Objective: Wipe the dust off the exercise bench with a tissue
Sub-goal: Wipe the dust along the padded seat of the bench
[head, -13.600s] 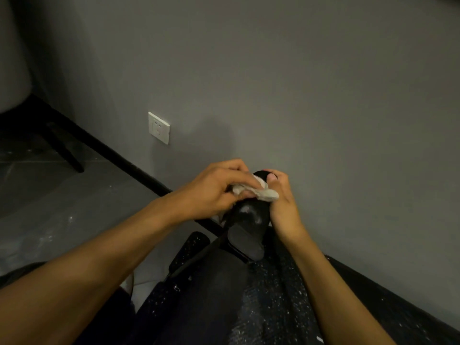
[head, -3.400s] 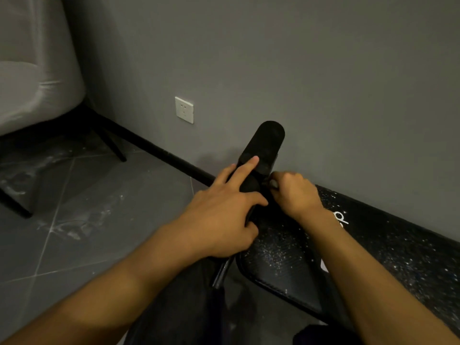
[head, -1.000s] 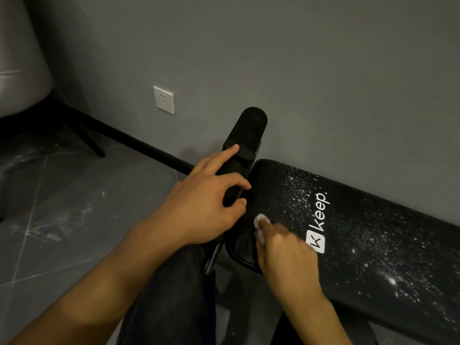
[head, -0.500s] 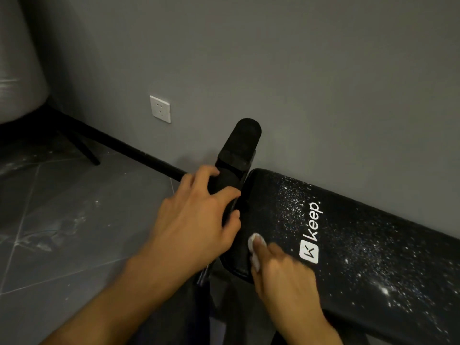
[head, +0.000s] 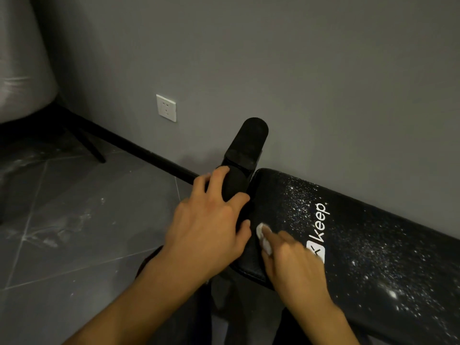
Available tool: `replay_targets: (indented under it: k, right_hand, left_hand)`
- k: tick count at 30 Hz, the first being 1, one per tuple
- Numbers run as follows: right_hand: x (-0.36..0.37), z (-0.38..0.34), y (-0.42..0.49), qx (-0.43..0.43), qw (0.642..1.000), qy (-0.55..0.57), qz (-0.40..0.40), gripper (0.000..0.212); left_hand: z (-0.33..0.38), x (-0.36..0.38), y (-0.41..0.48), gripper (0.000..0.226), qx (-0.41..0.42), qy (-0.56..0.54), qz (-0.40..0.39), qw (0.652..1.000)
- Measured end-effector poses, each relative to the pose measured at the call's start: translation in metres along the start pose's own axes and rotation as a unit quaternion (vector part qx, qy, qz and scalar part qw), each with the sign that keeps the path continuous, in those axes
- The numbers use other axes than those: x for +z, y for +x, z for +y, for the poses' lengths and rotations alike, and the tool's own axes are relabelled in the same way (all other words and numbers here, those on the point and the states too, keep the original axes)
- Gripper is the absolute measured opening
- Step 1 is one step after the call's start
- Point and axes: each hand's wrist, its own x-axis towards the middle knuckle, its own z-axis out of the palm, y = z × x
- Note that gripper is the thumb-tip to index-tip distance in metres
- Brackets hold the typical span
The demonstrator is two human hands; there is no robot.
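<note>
Bench (head: 378, 265) lies lengthwise along the wall (head: 323, 83), its far edge near the wall. Right hand (head: 293, 262) is on the pad near the rounded end edge, just left of the "keep" logo (head: 319, 221). Its fingers are bent over a small wadded tissue (head: 263, 238) and press it on the pad; the hand is blurred. Left hand (head: 209, 232) is at the bench end, fingers curled round the black padded post (head: 245, 155). White dust speckles cover the pad from the logo rightward. Pad's near edge overhangs the floor (head: 87, 232). Open floor is to the left. Wall socket (head: 166, 108) and chair leg (head: 93, 148) are well apart from the bench.
</note>
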Motion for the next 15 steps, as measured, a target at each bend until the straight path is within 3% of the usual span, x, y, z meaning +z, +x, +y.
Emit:
replay_targets:
  k: [6,11,15]
  right_hand:
    - [0.004,0.004,0.047,0.039,0.998,-0.03,0.035,0.03]
    - [-0.004,-0.01,-0.013,0.007,0.999,-0.011,-0.03,0.044]
    - [-0.007,0.004,0.028,0.03,0.999,-0.038,-0.003,0.032]
  left_hand:
    - [-0.002,0.001,-0.004,0.04,0.011,0.007,0.009,1.0]
    - [-0.003,0.006,-0.004,0.041,0.008,0.024,0.01,1.0]
    - [-0.001,0.005,-0.005,0.039,0.007,0.029,0.006,1.0]
